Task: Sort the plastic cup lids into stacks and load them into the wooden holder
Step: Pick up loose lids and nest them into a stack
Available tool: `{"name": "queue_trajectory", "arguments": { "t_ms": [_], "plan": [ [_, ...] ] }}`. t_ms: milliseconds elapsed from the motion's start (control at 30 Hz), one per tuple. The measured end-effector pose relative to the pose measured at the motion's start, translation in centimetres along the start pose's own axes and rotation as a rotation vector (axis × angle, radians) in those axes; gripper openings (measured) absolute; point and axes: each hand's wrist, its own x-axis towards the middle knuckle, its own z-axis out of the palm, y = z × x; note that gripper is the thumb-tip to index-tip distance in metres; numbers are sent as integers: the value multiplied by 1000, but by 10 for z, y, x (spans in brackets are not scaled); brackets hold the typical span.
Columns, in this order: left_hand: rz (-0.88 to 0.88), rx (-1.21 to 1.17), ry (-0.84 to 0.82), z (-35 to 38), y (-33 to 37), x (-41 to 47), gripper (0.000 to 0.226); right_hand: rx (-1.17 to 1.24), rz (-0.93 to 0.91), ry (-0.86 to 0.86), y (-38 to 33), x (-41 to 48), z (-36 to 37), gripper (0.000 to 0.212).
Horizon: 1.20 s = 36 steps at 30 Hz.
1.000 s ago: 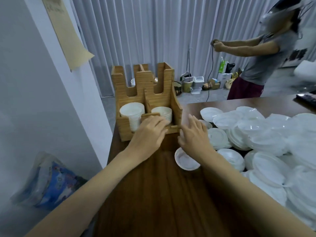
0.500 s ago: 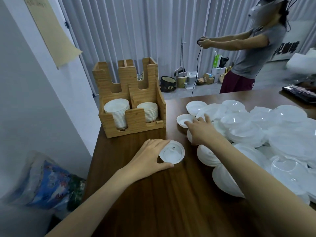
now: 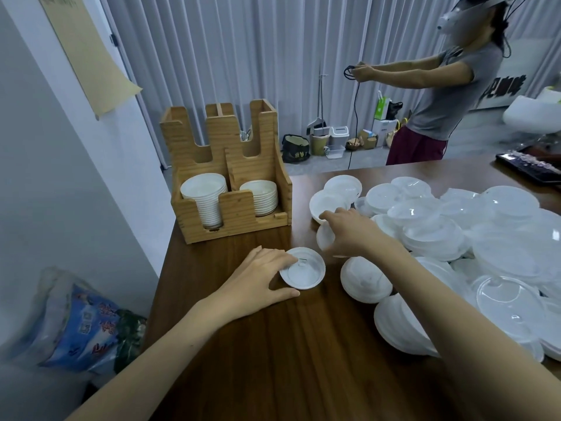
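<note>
Now our hands are off the wooden holder at 11 o'clock. Left grip pinches one flat lid at 6 o'clock on the worktop. Right grip reaches the lid pile at 2 o'clock, closure untellable. Fresh stack likely.

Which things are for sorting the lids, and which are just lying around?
For the job: wooden holder, stacked lids inside it, small white lid, loose lid pile.
Lying about: blue plastic bag, paper sheet, white bin, black tray.
</note>
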Motion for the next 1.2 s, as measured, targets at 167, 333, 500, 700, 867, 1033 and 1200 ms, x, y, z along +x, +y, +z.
{"name": "queue_trajectory", "arguments": {
  "t_ms": [167, 333, 500, 700, 867, 1033, 1200],
  "plan": [
    [36, -3, 38, 0, -5, -6, 46, 380, -42, -2, -11, -11, -11, 72],
    [-70, -250, 212, -12, 3, -11, 51, 1180, 21, -18, -29, -23, -13, 59],
    [-37, -452, 376, -18, 26, -5, 38, 1579, 62, -55, -51, -25, 1, 52],
    [-58, -254, 513, -3, 13, -8, 23, 1314, 38, 74, -48, -33, 13, 43],
    [45, 148, 448, 1, 5, -15, 29, 624, 56, 237, -31, -19, 36, 32],
    [100, 299, 374, 6, 4, -20, 34, 379, 84, 163, -31, -2, 49, 31],
    [85, 312, 410, 4, -8, -28, 33, 447, 117, 130, -35, -6, 50, 32]
  ]
}}
